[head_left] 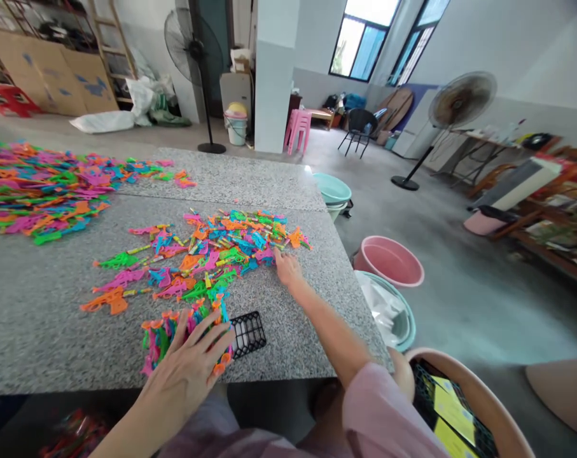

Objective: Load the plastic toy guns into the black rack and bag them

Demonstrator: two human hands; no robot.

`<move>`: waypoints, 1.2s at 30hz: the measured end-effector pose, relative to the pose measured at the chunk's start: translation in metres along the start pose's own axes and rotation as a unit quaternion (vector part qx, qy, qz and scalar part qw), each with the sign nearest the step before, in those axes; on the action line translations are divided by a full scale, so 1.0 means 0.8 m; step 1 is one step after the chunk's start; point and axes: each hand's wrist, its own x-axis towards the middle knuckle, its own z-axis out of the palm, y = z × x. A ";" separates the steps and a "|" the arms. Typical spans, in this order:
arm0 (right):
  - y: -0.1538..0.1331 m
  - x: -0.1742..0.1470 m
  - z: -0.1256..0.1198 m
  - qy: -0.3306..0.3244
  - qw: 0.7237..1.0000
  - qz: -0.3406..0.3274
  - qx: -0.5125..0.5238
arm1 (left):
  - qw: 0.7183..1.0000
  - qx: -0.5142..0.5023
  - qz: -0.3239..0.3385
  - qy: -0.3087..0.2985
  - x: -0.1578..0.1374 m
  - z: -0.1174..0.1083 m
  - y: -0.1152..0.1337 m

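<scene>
My left hand (193,350) lies with fingers spread over a tight row of colourful plastic toy guns (161,334) at the table's near edge. Orange round tips stick up along that row. A black plastic grid rack (250,334) shows to the right of this hand; how far it runs under the row is hidden. My right hand (289,270) reaches to the right edge of a loose pile of toy guns (221,248), its fingertips at a purple piece. Its fingers look partly extended, and no piece is visibly lifted. Several pieces in the pile carry yellow labelled sticks.
A larger heap of toy guns (44,187) covers the far left of the speckled stone table (40,305). Right of the table stand a pink basin (390,261), a green basin (407,318) with white plastic, and a tub (498,420) holding black racks and yellow cards.
</scene>
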 end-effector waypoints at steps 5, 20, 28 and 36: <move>-0.011 -0.087 0.017 -0.045 0.997 -0.018 -0.060 | 1.000 -0.018 -0.003 -0.015 0.001 -0.005 0.003; 0.029 -0.033 0.008 -0.087 0.946 -0.301 -0.088 | 0.999 0.025 0.028 -0.036 0.010 -0.024 0.008; -0.026 -0.132 0.055 -0.119 0.890 0.017 0.441 | 0.997 -0.008 -0.013 -0.079 0.010 -0.027 0.010; -0.076 -0.121 0.062 -0.069 0.857 0.023 0.510 | 0.995 -0.031 -0.041 -0.085 0.011 -0.031 0.013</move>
